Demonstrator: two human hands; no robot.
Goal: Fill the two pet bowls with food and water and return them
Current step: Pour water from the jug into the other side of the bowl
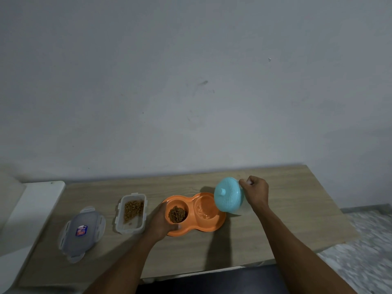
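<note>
An orange double pet bowl (214,224) rests on the wooden table. Its left cup holds brown kibble (177,214); its right cup (205,206) holds clear water. My left hand (159,222) grips the bowl's left rim, thumb on the front edge. My right hand (255,193) holds a light blue lidded jug (228,195), tipped on its side over the right cup, with its knobbed lid facing me.
A clear food container (131,213) with kibble stands open left of the bowl. Its lid (81,233) lies further left, near the table's edge. A white surface (31,209) adjoins the table on the left. A grey wall rises behind.
</note>
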